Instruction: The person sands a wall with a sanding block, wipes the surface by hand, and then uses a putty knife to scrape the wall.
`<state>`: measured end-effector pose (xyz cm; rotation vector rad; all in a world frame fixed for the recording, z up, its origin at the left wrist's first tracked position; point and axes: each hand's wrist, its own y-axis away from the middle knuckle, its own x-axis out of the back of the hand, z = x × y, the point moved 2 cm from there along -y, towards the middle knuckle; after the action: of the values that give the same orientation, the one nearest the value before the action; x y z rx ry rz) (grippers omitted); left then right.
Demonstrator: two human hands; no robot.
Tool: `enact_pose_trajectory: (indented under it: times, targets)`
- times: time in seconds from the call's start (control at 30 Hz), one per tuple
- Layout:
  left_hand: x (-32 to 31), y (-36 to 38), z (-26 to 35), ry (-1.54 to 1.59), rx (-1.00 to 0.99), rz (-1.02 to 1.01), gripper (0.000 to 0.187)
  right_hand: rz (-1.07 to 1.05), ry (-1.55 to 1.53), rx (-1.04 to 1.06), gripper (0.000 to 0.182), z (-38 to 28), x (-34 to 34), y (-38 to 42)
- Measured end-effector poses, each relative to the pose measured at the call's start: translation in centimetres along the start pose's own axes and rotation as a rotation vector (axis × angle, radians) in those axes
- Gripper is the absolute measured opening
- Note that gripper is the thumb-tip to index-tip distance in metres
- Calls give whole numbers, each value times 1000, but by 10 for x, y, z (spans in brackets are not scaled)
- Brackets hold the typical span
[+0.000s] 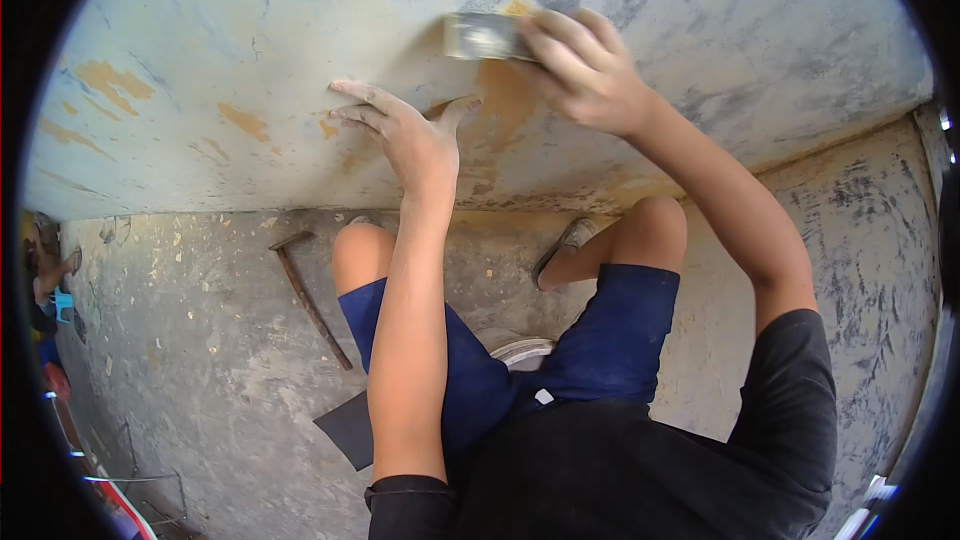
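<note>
My right hand (585,70) is closed around one end of a sanding block (482,37), a rectangular piece with a pale, dusty face, blurred by motion. The block is against or very close to the pale wall (300,30), which has grey smudges and orange-brown patches. Lower and to the left, my left hand (415,135) has its fingers and thumb spread at the wall, holding nothing. Dust whitens its fingertips. The block's underside is hidden.
A hammer (310,300) lies on the concrete floor (210,340) to the left. Close to my left thigh is a dark flat sheet (350,430). A round pale rim (523,350) shows between my legs. Another person (45,265) is at the far left, near a blue stool (63,305).
</note>
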<state>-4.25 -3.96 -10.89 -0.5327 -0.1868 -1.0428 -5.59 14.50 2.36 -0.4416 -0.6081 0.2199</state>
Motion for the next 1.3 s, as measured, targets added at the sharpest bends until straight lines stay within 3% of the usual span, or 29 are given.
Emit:
enact_pose_trajectory:
  times: [0.17, 0.43, 0.6, 0.67, 0.87, 1.13, 1.3]
  targets:
    - [1, 2, 7, -28, 12, 12, 158, -85, 63, -113, 32, 17, 45, 82]
    - [-2, 1, -1, -2, -18, 5, 158, 95, -10, -23, 25, -5, -19, -32]
    - [-1, 2, 4, 5, 6, 19, 157, -12, 1, -11, 21, 16, 28, 38]
    - [-1, 2, 4, -2, 4, 27, 157, 13, 61, -97, 23, 20, 34, 58]
    - [0, 4, 2, -7, -6, 16, 157, 104, 8, -64, 26, 2, -17, -40]
    - [0, 2, 6, 24, 11, 28, 156, -9, 83, -115, 34, 14, 31, 38]
    - [0, 3, 3, -3, 9, 26, 156, 104, 16, -89, 39, 8, 0, -15]
